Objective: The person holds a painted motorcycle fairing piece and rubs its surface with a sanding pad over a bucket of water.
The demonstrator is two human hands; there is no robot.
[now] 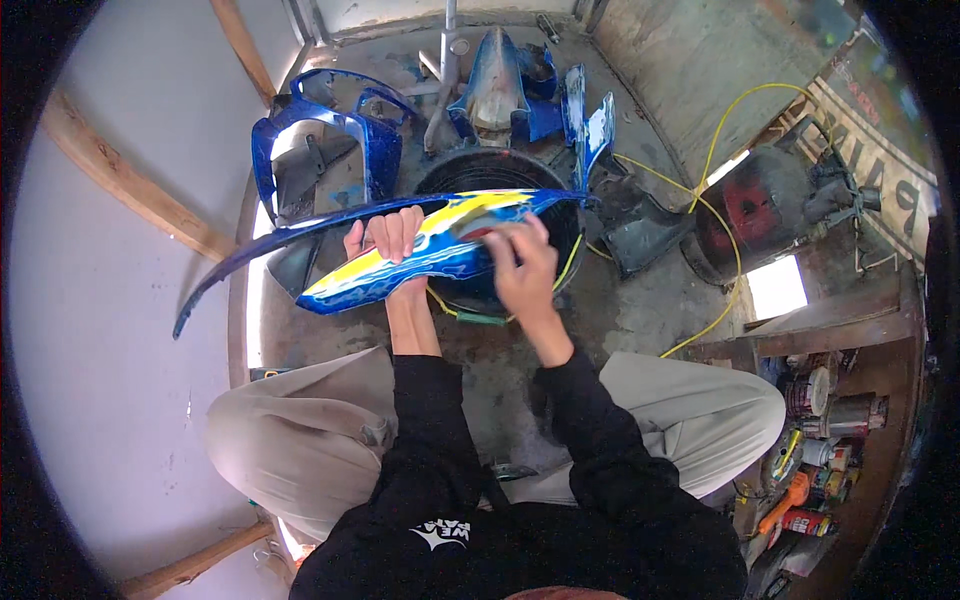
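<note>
A long fairing panel (360, 285), blue with yellow and white patches and a thin curved tail, lies across the view above a black tub (450, 172). My left hand (395, 240) grips it from beneath, fingers wrapped over its yellow top. My right hand (525, 265) is bent against the panel's right part, fingertips slightly blurred; something reddish or dark under them is too unclear to make out.
Blue plastic body parts (385, 170) stand behind at left and right, around a metal stand (450, 50). At right are a black compressor tank (730, 235), a yellow hose (730, 320) and a wooden shelf (800, 335) with cans. A white wall (120, 350) bounds the left.
</note>
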